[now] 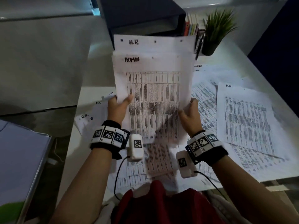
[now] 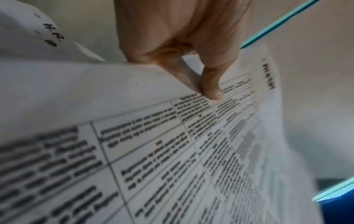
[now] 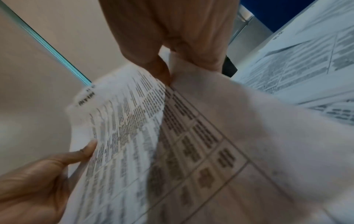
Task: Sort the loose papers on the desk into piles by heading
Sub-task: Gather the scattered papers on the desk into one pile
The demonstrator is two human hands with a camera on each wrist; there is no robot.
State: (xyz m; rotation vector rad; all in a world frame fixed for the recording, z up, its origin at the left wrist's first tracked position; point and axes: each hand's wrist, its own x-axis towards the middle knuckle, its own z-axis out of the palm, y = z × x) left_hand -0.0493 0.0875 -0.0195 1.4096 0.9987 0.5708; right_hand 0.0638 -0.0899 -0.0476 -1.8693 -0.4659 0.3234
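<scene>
I hold a stack of printed sheets (image 1: pixel 152 88) upright above the white desk (image 1: pixel 239 50). The front sheet is headed ADMIN and carries a table; behind it stands a sheet headed H.R. (image 1: pixel 152 42). My left hand (image 1: pixel 119 105) grips the stack's left edge, thumb on the front. My right hand (image 1: pixel 190 110) pinches the right edge. The left wrist view has the thumb (image 2: pixel 210 89) pressed on the table print. In the right wrist view my fingers (image 3: pixel 161 71) pinch the paper edge, and the other hand (image 3: pixel 47 171) shows low at the left.
Loose printed sheets cover the desk: an H.R. sheet (image 1: pixel 246 120) at the right, an ADMIN sheet (image 1: pixel 208 70) behind it, H.R. and other sheets (image 1: pixel 89 117) at the left, more (image 1: pixel 158 160) under my wrists. A potted plant (image 1: pixel 216 33), books (image 1: pixel 192 25) and a dark monitor (image 1: pixel 139 13) stand at the back.
</scene>
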